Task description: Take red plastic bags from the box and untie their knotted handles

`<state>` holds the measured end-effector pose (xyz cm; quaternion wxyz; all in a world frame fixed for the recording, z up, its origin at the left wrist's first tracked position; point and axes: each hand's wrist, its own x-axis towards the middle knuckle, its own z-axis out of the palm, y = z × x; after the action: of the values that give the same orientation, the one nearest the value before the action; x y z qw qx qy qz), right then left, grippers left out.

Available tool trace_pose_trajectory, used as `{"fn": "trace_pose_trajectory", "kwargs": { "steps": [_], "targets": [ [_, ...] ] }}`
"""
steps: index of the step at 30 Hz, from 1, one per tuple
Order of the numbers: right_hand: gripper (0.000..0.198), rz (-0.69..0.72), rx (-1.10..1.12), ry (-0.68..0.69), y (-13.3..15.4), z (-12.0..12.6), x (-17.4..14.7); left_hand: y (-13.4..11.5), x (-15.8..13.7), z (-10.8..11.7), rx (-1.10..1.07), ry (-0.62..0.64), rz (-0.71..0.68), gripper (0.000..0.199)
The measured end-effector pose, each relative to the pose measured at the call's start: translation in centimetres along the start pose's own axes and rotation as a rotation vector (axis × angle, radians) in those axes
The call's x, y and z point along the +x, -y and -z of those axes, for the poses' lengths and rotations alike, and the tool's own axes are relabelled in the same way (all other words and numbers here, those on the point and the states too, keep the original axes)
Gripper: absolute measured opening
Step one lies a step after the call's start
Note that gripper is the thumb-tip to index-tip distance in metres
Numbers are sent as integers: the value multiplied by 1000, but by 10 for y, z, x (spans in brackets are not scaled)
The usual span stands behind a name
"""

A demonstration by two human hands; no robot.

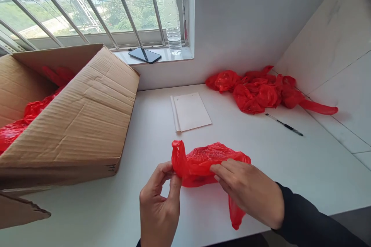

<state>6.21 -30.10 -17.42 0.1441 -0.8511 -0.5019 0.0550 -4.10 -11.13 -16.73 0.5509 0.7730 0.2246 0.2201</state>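
A thin red plastic bag (pixel 203 166) is held just over the white table, in front of me. My left hand (pixel 162 197) pinches its left end between thumb and fingers, below a handle loop that stands up. My right hand (pixel 246 187) grips the bag's near edge at the right, with fingers bent over the film; its thumb is hidden. One strip of the bag hangs down below my right hand. Several more red bags (pixel 257 88) lie crumpled in a heap at the back right.
At the left stands an open cardboard box (pixel 98 112) with red bags inside. A white notebook (pixel 193 112) and a black pen (pixel 284 124) lie on the table (pixel 150 123). The windowsill bears a phone (pixel 145 55) and a water bottle (pixel 171 23).
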Motion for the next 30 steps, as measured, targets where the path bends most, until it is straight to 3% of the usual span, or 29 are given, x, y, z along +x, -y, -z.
{"fn": "trace_pose_trajectory", "kwargs": {
  "steps": [3,5,9,14,18,21,25,27,30],
  "targets": [
    [42,-46,-53,112,-3,-6,-1,-3,-2,-4,2,23,-48,16],
    [43,-72,-36,115,-4,-8,1,-6,-2,-5,36,73,-108,17],
    [37,-124,-10,-5,-4,-3,8,-12,-3,-3,50,147,-167,21],
    [48,-120,-2,-110,1,-1,16,-16,-4,-6,48,135,-72,19],
    [25,-78,-23,-69,9,-2,22,-17,0,-14,15,155,22,16],
    [24,38,3,-141,14,6,24,-16,2,-14,35,148,14,15],
    [19,135,75,-86,14,9,21,-12,0,-7,146,-6,-85,15],
    [22,66,18,-43,9,3,18,-10,-4,-4,184,-82,-92,15],
    [17,-108,-51,-46,-3,-10,16,-10,-10,-3,144,-45,-61,18]
  ]
}}
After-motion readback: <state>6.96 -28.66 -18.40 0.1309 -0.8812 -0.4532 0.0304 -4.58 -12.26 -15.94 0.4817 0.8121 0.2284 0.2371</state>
